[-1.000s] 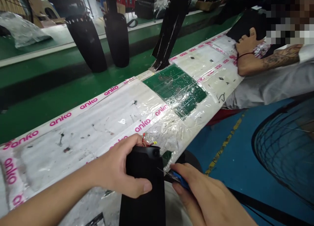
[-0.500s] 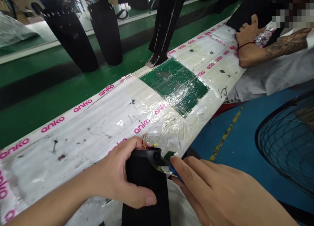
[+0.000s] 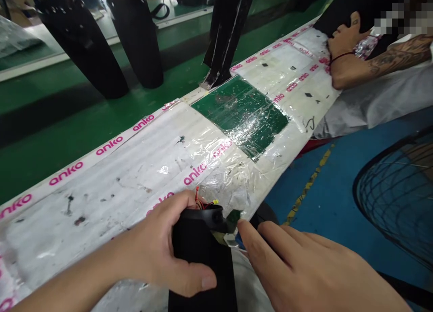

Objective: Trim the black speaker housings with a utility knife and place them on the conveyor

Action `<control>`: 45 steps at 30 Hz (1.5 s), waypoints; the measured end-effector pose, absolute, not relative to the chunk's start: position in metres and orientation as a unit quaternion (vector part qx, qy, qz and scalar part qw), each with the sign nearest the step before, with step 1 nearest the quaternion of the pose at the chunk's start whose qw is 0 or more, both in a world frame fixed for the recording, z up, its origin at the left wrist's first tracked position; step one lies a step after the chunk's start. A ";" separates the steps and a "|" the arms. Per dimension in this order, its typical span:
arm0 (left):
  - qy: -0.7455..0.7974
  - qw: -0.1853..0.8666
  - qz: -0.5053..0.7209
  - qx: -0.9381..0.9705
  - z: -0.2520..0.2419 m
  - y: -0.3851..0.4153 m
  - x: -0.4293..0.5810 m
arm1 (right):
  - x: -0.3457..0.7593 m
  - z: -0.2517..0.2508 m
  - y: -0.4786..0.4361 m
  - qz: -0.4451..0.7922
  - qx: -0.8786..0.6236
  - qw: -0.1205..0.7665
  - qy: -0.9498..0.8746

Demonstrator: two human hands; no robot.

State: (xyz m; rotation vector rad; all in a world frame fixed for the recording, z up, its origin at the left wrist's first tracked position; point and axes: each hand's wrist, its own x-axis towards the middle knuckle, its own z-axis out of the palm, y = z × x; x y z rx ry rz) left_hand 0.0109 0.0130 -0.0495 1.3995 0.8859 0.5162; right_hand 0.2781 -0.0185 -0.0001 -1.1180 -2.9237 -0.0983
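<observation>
A black fabric-covered piece (image 3: 203, 258) with a rounded plastic rim stands before me at the bench's near edge. My left hand (image 3: 176, 253) is wrapped round its upper part, thumb across the front. Thin red and black wires (image 3: 202, 205) with small red and yellow connectors stick out of the open top. At the rim's right side, my right hand (image 3: 297, 258) grips a blue-handled tool with a flat metal tip (image 3: 231, 240). That tip is close to a loose yellowish-green flap (image 3: 219, 236) by the rim; my fingers hide most of the handle.
The long bench (image 3: 135, 167) is covered in clear plastic and pink-lettered tape, with a green patch (image 3: 243, 113). A co-worker's hand (image 3: 350, 36) rests on black material at far right. Black tapered pieces (image 3: 135, 41) stand on the green surface behind. A fan cage (image 3: 399, 190) is at right.
My right hand and the tool tip have moved slightly right and down, away from the rim. My left hand keeps its hold on the black piece. The view has shifted a little.
</observation>
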 end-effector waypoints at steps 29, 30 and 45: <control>0.291 0.729 0.290 0.547 -0.057 0.021 0.015 | 0.285 -0.023 -0.001 0.098 -0.360 0.101 -0.922; 0.291 0.730 0.290 0.546 -0.058 0.021 0.014 | 0.285 -0.025 -0.002 0.101 -0.362 0.097 -0.921; 0.323 0.687 0.282 0.587 -0.047 0.027 0.018 | 0.279 -0.034 -0.002 0.046 -0.384 0.078 -0.919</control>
